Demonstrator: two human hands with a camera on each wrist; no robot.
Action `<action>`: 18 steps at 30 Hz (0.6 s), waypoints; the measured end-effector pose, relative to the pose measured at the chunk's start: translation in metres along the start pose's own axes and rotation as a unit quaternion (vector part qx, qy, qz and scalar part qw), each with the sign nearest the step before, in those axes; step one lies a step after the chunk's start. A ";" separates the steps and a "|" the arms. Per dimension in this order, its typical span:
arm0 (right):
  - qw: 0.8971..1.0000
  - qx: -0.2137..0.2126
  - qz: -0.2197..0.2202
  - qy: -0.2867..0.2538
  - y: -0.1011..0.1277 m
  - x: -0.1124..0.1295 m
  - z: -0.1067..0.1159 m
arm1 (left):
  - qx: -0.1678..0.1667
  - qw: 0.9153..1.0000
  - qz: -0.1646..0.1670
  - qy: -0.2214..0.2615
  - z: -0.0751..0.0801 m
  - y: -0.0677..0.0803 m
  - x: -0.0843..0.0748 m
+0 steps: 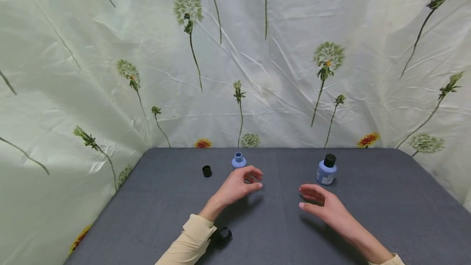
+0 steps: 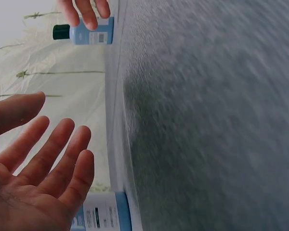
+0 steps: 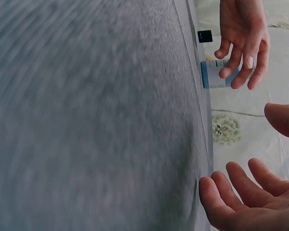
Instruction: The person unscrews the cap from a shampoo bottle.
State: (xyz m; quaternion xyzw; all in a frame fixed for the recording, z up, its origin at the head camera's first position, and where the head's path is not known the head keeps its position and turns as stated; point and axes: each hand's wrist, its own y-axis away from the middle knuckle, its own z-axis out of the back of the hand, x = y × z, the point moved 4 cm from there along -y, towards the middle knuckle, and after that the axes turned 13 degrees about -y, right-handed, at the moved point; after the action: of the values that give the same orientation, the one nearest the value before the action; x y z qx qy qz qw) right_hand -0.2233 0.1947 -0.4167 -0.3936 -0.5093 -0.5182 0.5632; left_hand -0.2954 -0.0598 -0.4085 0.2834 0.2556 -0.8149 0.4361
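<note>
My left hand (image 1: pixel 237 185) is held above the table with its fingers loosely bent and nothing in them. Just behind it stands an uncapped blue bottle (image 1: pixel 238 162), its lower part hidden by the hand. To the left of that bottle lies a black screw cap (image 1: pixel 207 171). My right hand (image 1: pixel 327 205), also holding nothing, hovers with relaxed fingers in front of a second blue bottle (image 1: pixel 326 174), which stands upright with its black cap on. In the left wrist view a white label shows on the uncapped bottle (image 2: pixel 100 211), partly behind the left palm.
The dark grey tabletop (image 1: pixel 279 232) stretches under both hands. A pale curtain (image 1: pixel 287 72) printed with dandelions hangs behind and to the left of it. A black device (image 1: pixel 223 234) sits at the left wrist by the cream sleeve (image 1: pixel 195 236).
</note>
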 end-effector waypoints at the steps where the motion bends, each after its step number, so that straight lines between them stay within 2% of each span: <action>1: 1.000 0.000 0.000 0.000 0.001 0.000 0.002 | 0.000 1.000 -0.004 0.001 -0.001 -0.001 -0.001; 7: 1.000 -0.005 -0.003 0.011 0.005 -0.002 0.015 | -0.001 1.000 -0.016 0.018 -0.008 -0.007 -0.008; 18: 1.000 -0.018 -0.015 0.016 0.010 -0.008 0.034 | -0.022 0.999 0.001 0.033 -0.018 -0.019 -0.011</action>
State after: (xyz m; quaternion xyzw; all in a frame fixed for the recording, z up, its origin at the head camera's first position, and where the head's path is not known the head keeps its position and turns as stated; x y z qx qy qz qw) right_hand -0.2183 0.2305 -0.4177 -0.3878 -0.4967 -0.5420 0.5560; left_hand -0.3027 -0.0324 -0.4100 0.3008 0.2870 -0.7991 0.4343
